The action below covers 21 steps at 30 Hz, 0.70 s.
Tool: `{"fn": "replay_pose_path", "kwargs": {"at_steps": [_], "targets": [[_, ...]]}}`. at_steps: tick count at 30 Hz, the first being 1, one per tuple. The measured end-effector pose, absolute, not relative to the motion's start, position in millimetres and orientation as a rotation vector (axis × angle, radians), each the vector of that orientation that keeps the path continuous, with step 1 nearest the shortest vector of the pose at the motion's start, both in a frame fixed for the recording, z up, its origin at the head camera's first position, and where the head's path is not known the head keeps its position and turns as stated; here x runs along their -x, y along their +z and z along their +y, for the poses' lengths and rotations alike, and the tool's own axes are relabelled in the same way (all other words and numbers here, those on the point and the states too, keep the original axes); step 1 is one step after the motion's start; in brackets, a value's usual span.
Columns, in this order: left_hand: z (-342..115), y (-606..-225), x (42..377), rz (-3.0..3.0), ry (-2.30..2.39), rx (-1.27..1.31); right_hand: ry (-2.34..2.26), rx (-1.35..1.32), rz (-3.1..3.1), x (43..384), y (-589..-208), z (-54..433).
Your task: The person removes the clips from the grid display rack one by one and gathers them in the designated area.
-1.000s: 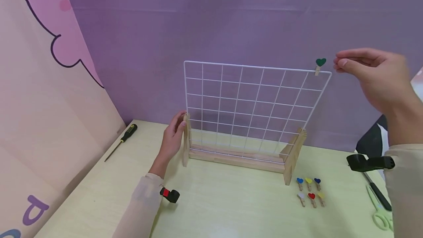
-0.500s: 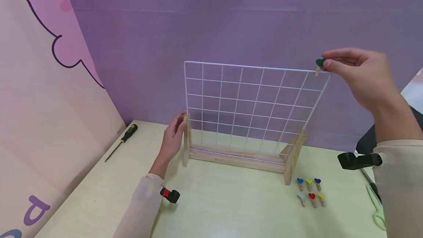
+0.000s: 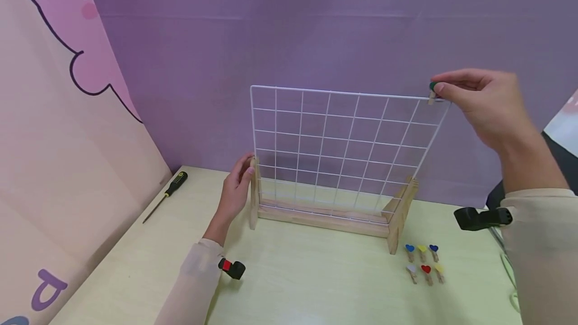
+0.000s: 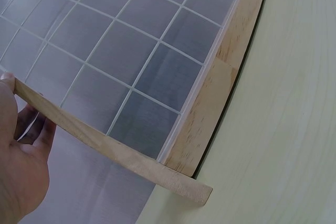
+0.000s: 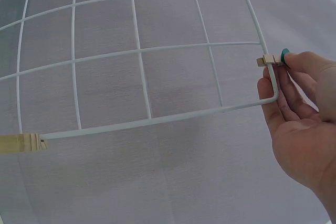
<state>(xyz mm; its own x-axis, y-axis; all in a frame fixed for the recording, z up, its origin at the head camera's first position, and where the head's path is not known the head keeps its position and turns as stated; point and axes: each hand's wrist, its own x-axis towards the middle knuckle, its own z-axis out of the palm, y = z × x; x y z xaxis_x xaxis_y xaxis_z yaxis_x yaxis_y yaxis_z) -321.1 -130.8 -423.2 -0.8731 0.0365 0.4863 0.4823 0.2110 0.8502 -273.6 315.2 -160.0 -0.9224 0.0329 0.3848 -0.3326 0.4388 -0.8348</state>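
Note:
A white wire grid (image 3: 329, 93) stands tilted in a wooden stand (image 3: 316, 217) on the table. Near the grid's top right corner, a small wooden clothespin (image 5: 271, 60) with a green heart is clipped over the top wire. My right hand (image 3: 489, 104) pinches this clothespin at its heart end between thumb and fingers; the thumb covers part of the heart. At the other side, my left hand (image 3: 235, 189) grips the upper end of the stand's left upright (image 4: 94, 137), thumb on the near side and fingers behind it.
Several heart clothespins, among them a red one (image 3: 426, 272) and a blue one (image 3: 410, 251), lie in two rows right of the stand. A screwdriver (image 3: 169, 192) lies at the table's left edge. Green scissors (image 3: 508, 270) are partly hidden by the right sleeve.
My right hand has moved left from beside the grid's corner and taken hold of the green-heart clothespin. My left hand has stayed on the upright.

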Motion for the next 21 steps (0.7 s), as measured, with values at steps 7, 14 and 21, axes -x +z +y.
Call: {"fn": "replay_pose_path", "kwargs": {"at_steps": [7,14,21], "targets": [[-130.7,-421.6,320.5,-2.139,-1.708,0.477,1.551,-0.271,-2.267,274.3,-162.0,312.9],[-132.2,-420.9,319.0,-2.150,-1.703,0.469,1.585,-0.319,-2.187,275.6,-164.7,311.0],[-132.2,-421.4,320.3,-2.139,-1.694,0.479,1.727,-0.469,-1.945,274.6,-161.3,308.9]]}}
